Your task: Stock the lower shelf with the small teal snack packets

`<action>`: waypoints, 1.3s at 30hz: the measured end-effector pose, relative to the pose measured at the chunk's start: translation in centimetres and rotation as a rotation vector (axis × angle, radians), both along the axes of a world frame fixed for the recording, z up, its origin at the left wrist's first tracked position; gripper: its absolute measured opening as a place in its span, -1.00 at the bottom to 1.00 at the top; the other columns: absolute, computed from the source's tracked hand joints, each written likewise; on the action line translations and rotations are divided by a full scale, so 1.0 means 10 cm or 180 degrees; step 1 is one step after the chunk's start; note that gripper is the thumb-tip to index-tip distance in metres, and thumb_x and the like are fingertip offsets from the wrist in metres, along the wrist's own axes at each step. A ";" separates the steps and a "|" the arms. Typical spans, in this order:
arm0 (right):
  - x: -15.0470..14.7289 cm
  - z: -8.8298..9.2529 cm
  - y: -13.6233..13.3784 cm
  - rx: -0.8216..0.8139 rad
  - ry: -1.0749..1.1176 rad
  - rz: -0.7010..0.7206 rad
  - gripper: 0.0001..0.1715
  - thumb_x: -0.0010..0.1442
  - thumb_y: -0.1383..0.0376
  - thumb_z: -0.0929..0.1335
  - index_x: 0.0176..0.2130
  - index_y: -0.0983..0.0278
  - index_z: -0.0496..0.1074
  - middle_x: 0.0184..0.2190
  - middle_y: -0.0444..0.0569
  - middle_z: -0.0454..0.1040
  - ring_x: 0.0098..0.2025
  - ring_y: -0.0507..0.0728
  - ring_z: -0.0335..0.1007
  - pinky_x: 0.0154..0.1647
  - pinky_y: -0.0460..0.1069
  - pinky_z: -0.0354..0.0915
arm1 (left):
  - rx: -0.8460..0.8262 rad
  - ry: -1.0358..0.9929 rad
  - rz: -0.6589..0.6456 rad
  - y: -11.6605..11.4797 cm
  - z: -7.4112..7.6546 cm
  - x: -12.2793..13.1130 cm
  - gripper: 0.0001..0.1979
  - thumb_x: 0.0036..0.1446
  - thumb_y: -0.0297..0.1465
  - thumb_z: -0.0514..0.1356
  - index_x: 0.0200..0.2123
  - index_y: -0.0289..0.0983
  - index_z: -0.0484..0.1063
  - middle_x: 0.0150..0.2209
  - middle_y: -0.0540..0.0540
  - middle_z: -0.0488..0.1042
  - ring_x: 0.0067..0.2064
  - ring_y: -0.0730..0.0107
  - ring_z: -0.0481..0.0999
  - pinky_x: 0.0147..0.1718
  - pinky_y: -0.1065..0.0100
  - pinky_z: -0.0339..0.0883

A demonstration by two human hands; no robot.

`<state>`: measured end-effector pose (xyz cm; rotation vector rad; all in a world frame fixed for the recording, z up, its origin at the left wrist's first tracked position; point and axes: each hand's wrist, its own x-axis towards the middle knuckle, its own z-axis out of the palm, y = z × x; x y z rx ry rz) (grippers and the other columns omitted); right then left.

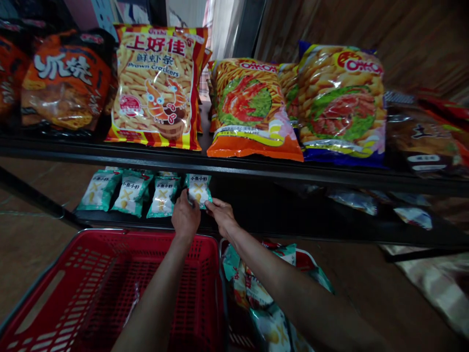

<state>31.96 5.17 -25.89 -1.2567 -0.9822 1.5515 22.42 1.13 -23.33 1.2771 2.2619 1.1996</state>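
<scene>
On the lower shelf, a small teal and white snack bag (pixel 199 188) stands upright between my two hands. My left hand (pixel 185 215) grips its left edge, fingers curled. At its lower right corner, my right hand (pixel 220 213) pinches the bag between thumb and fingers. Just left of it stands a matching snack bag (pixel 161 196), close to my left knuckles but apart from the held one. Two more alike, a middle bag (pixel 131 194) and a leftmost bag (pixel 98 190), continue the row, with others partly hidden behind.
Below my left arm sits a red shopping basket (pixel 113 233) with a clear plastic scrap inside. Under my right arm, a second basket (pixel 309 256) holds several teal snack bags. The upper shelf (pixel 146 157) carries large bags, including prawn crackers (pixel 157 88); its edge overhangs my hands.
</scene>
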 end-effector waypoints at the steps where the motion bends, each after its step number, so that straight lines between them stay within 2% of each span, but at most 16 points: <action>1: -0.02 -0.02 0.02 0.0045 -0.0021 0.0029 -0.71 -0.15 0.23 0.45 -0.36 0.32 0.54 -0.38 -0.10 0.56 -0.37 0.01 0.40 -0.34 -0.09 0.30 | 0.0009 0.0035 0.0009 0.01 -0.02 -0.01 -0.50 0.08 -0.40 0.09 0.12 -0.35 0.25 -0.04 -0.38 0.44 0.00 -0.04 0.43 -0.05 0.09 0.27; 8: -0.12 -0.14 0.09 0.0261 -0.0306 0.0182 -0.64 -0.10 0.18 0.40 -0.28 0.32 0.55 -0.33 -0.06 0.57 -0.36 0.05 0.42 -0.37 -0.08 0.30 | 0.0062 0.0380 0.0076 0.05 -0.14 -0.01 -0.49 0.10 -0.42 0.05 0.15 -0.39 0.18 -0.02 -0.40 0.40 0.02 -0.02 0.40 -0.06 0.08 0.27; 15: -0.12 -0.27 0.14 0.0694 -0.1341 0.0180 -0.63 0.00 0.13 0.36 -0.20 0.21 0.55 -0.26 -0.09 0.58 -0.18 0.13 0.45 -0.18 -0.04 0.31 | 0.0176 0.0524 -0.0047 0.08 -0.24 -0.04 -0.49 0.11 -0.48 0.02 0.15 -0.44 0.16 -0.01 -0.42 0.38 0.02 -0.01 0.38 -0.07 0.09 0.28; 22: -0.07 -0.19 0.12 0.0728 -0.2333 0.0406 -0.67 0.06 0.08 0.33 -0.20 0.10 0.55 -0.36 -0.14 0.58 -0.29 0.14 0.46 -0.27 -0.04 0.29 | 0.0351 0.0679 -0.0177 0.10 -0.34 -0.06 -0.53 0.14 -0.48 0.00 0.14 -0.40 0.17 -0.03 -0.37 0.38 0.03 0.04 0.37 -0.03 0.09 0.25; 27: -0.07 -0.18 0.14 0.0953 -0.2533 0.0389 -0.76 0.10 0.18 0.31 -0.29 0.08 0.57 -0.24 -0.11 0.54 -0.21 0.13 0.44 -0.21 -0.04 0.27 | 0.0326 0.0785 -0.0123 0.11 -0.28 0.01 -0.49 0.14 -0.38 0.06 0.17 -0.36 0.13 0.04 -0.37 0.33 0.07 -0.02 0.32 -0.02 0.06 0.24; 31: -0.06 -0.18 0.17 0.1081 -0.2680 0.0492 -0.75 0.13 0.23 0.29 -0.32 0.13 0.57 -0.21 -0.07 0.51 -0.18 0.13 0.42 -0.18 -0.03 0.26 | 0.0249 0.0818 -0.0037 0.13 -0.25 0.06 -0.45 0.13 -0.37 0.08 0.18 -0.39 0.10 0.03 -0.40 0.30 0.07 -0.03 0.31 -0.03 0.05 0.25; 39: -0.04 -0.16 0.22 0.1084 -0.2770 0.0679 -0.72 0.10 0.34 0.30 -0.23 0.15 0.56 -0.16 -0.04 0.49 -0.13 0.14 0.42 -0.13 -0.02 0.26 | 0.0194 0.0841 0.0154 0.18 -0.34 0.07 -0.39 0.12 -0.24 0.09 0.18 -0.43 0.11 -0.04 -0.38 0.27 -0.01 -0.03 0.34 -0.07 0.05 0.26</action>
